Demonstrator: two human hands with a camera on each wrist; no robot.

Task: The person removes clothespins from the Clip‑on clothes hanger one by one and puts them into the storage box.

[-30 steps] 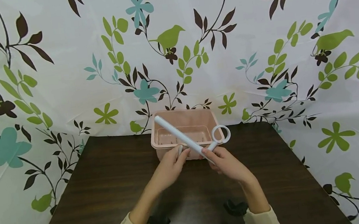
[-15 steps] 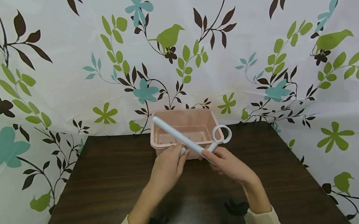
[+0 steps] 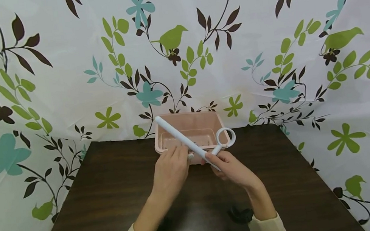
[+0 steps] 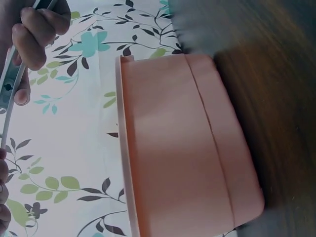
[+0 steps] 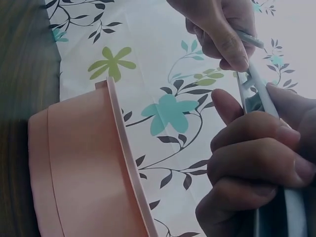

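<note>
A light-blue plastic piece (image 3: pixel 176 133) with a long bar and a ring (image 3: pixel 226 137) on a short arm is held up in front of the pink basket. My right hand (image 3: pixel 234 171) grips it low down, where the bar and the ring's arm meet. The right wrist view shows its fingers curled round the piece, which has a hollow, slotted side. Close on the left, my left hand (image 3: pixel 171 172) is turned back up, fingers bent down. It pinches a small pale rod end (image 5: pixel 251 39), its thumb right at the slotted part. Its fingertips are hidden in the head view.
The pink plastic basket (image 3: pixel 221 119) stands at the back edge of the dark wooden table (image 3: pixel 117 184), just beyond both hands. A white cloth (image 3: pixel 67 106) with leaves, birds and flowers hangs behind and at the sides.
My left hand has rolled over so its back faces up, covering the pale end it pinches. The bar's far tip has shifted slightly left and up; my right hand keeps its grip.
</note>
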